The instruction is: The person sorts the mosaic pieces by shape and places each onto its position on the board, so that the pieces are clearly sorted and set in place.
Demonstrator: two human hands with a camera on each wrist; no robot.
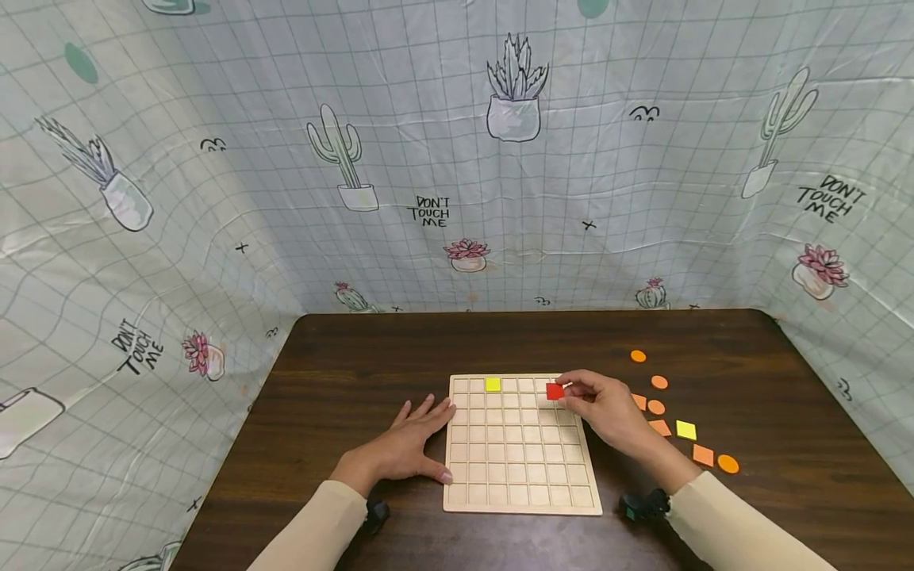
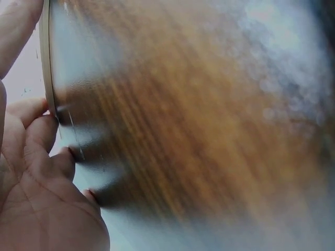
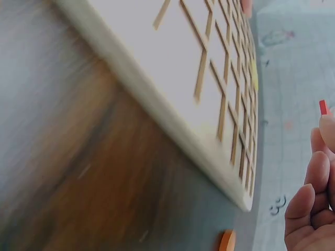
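A pale wooden grid board [image 1: 524, 452] lies on the dark table, with a yellow square tile [image 1: 493, 385] in its far row. My right hand [image 1: 605, 408] pinches a red square tile [image 1: 554, 391] between thumb and fingers over the board's far right part. In the right wrist view the red tile [image 3: 323, 107] shows edge-on at the fingertips, raised off the board [image 3: 172, 94]. At the board's left edge my left hand [image 1: 403, 448] rests with fingers spread, its fingertips and thumb touching that edge. The left wrist view shows the left palm [image 2: 47, 204] beside the board's side.
Right of the board, several orange round pieces [image 1: 728, 464], several orange square tiles [image 1: 703, 455] and another yellow square tile [image 1: 686, 430] lie loose on the table [image 1: 357, 349]. A patterned curtain [image 1: 400, 159] hangs behind and at both sides.
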